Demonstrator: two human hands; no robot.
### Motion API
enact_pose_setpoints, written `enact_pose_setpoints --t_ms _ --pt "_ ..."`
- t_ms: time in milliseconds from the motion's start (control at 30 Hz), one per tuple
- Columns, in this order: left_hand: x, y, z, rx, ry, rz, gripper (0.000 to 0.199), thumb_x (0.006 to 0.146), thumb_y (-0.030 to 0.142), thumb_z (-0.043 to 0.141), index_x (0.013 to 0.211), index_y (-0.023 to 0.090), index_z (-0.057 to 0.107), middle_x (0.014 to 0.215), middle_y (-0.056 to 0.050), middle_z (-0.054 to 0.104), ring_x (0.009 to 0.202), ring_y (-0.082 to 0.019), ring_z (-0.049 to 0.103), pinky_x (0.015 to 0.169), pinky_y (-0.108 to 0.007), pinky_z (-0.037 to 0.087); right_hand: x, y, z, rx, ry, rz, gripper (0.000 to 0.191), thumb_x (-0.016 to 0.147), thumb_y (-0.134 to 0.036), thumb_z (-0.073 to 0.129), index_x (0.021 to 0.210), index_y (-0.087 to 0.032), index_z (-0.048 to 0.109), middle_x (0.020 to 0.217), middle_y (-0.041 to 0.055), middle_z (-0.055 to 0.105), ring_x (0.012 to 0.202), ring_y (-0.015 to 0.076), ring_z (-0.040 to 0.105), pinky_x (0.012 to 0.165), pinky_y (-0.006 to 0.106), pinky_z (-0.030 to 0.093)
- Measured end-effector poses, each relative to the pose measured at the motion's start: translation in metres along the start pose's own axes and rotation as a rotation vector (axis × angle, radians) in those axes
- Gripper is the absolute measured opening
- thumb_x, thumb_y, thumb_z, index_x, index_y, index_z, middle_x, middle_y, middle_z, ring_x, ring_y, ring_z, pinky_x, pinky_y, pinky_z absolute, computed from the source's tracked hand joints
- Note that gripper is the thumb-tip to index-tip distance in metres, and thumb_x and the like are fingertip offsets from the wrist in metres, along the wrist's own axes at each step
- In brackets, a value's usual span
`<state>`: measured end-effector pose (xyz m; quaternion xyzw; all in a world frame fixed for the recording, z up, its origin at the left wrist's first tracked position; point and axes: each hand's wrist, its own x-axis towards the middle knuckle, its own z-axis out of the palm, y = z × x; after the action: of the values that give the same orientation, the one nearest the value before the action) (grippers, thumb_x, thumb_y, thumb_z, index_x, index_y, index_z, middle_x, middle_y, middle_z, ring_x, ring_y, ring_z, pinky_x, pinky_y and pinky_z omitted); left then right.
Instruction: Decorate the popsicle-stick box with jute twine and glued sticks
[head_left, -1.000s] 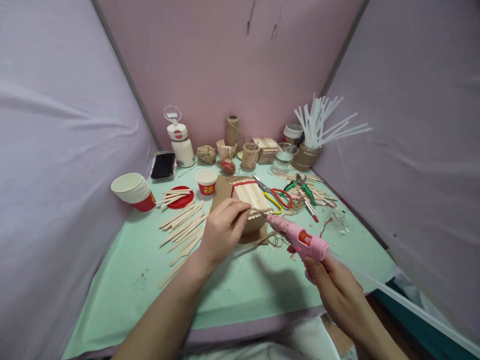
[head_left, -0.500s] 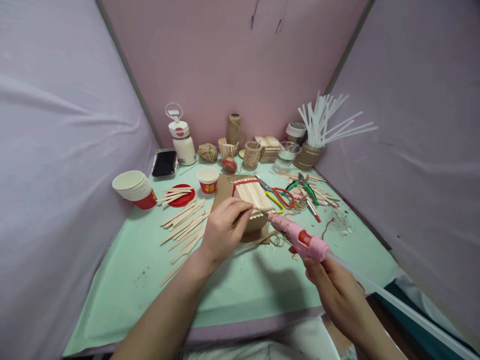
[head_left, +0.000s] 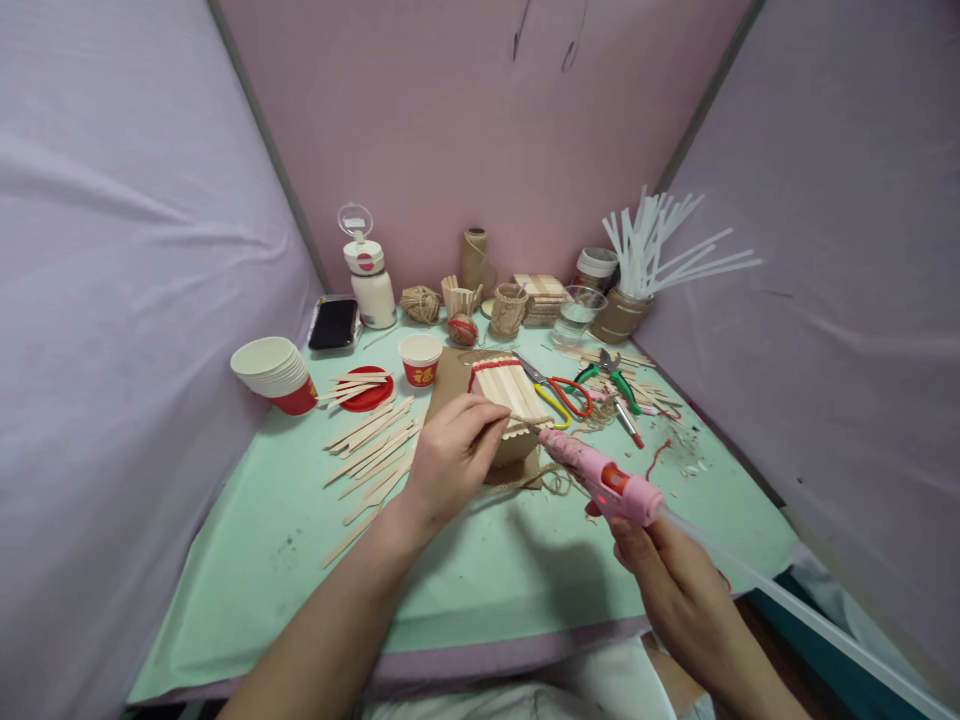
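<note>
My left hand (head_left: 457, 455) pinches a length of brown twine (head_left: 529, 421) along the near edge of a small box topped with wooden craft sticks (head_left: 510, 388). Red yarn runs along that stick top's far edge. In my right hand (head_left: 667, 560) is a pink hot glue gun (head_left: 600, 474), its nozzle at the near right corner of the box, close to the twine. A long clear glue stick (head_left: 795, 600) trails from its back. The box rests on brown cardboard (head_left: 448, 377), and loose twine curls beside it. My left fingers hide part of the box's near side.
Loose craft sticks (head_left: 371, 455) and a red lid (head_left: 366, 388) lie left, near stacked paper cups (head_left: 274, 374). Scissors (head_left: 561, 395), green-handled pliers (head_left: 611, 378) and a marker (head_left: 628, 422) lie right. Behind stand a bottle (head_left: 373, 290), a water cup (head_left: 576, 315) and a jar of glue sticks (head_left: 622, 312).
The whole view has shifted slightly, so things appear a little further right. Both hands keep nearly the same pose, with the glue gun nozzle still at the box's near right corner.
</note>
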<state>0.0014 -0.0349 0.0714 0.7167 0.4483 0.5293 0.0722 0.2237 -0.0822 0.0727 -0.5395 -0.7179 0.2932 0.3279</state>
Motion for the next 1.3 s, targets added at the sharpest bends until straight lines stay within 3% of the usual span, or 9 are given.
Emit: enact_pose_setpoints --t_ms 667,1300 --pt "-0.0002 -0.0001 -0.0023 -0.004 -0.009 0.008 0.014 0.085 0.015 0.050 0.092 0.017 0.063 0.087 -0.006 0.064 0.082 -0.014 0.059 0.075 -0.026 0.048 -0.0001 0.0012 0.0011 -0.069 0.009 -0.005 0.031 0.089 -0.042 0.037 0.095 -0.020 0.058 0.083 0.0047 0.062 0.072 0.0161 0.059 0.065 0.027 0.052" --pt "0.0006 0.0005 -0.0026 0.006 0.011 0.024 0.013 0.084 0.015 0.051 0.090 0.016 0.063 0.085 -0.007 0.064 0.082 -0.014 0.059 0.074 -0.026 0.048 0.0001 0.0032 0.0029 -0.049 -0.005 0.007 0.031 0.089 -0.042 0.038 0.102 -0.021 0.057 0.087 0.0054 0.063 0.076 0.0175 0.059 0.067 0.028 0.051"
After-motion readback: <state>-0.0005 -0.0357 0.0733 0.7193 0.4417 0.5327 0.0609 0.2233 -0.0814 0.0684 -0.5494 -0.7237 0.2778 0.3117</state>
